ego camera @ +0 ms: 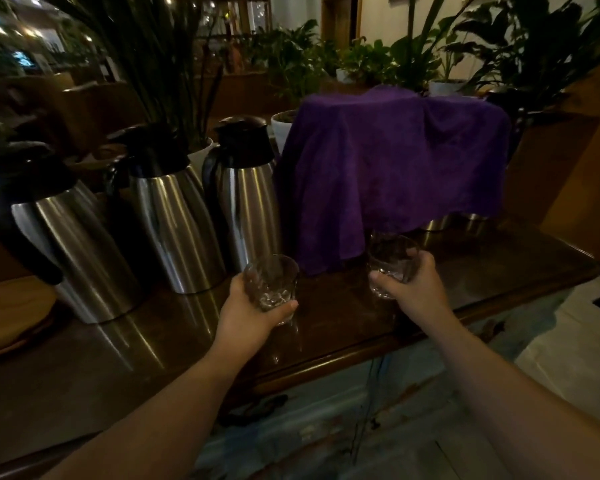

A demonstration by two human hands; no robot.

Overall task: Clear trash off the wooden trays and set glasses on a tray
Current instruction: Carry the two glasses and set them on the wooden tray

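My left hand [248, 311] grips a clear cut-glass tumbler [271, 280], held just above the dark wooden table [465, 271] in front of the steel jugs. My right hand [413, 289] holds a second clear tumbler [390, 263] close to the hanging edge of a purple cloth [395, 161]. Both glasses are upright and look empty. A light wooden tray [11, 317] shows at the far left edge of the table, partly cut off by the frame.
Three steel vacuum jugs [174, 216] with black lids stand in a row on the left. The purple cloth covers several metal objects whose bases peek out at the right. Potted plants [291, 74] line the back. The table's front edge runs diagonally; tiled floor lies below.
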